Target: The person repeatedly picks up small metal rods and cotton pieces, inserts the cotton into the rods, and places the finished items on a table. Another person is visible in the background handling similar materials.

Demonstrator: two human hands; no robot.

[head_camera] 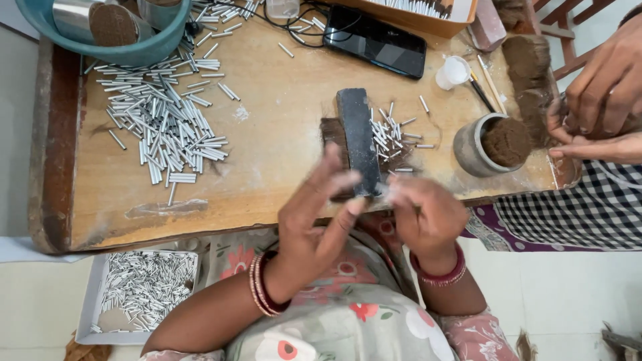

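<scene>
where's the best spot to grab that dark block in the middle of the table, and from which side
Probably at the far half of the dark block, pinching across its two long sides from above. It lies flat and narrow, running away from the person, so fingers span its width easily. Its near end is crowded by the left hand and right hand, and small metal tubes lie along its right side.

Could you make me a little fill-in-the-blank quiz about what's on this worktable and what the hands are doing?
1. The big loose heap of small metal tubes lies on the ____ side of the wooden table.
2. The dark flat block lies in the ____ of the table.
3. The small grey cup is filled with ____ fibre.
4. The left hand and right hand each wear ____ at the wrist.

Missing words: left; middle; brown; bangles
</scene>
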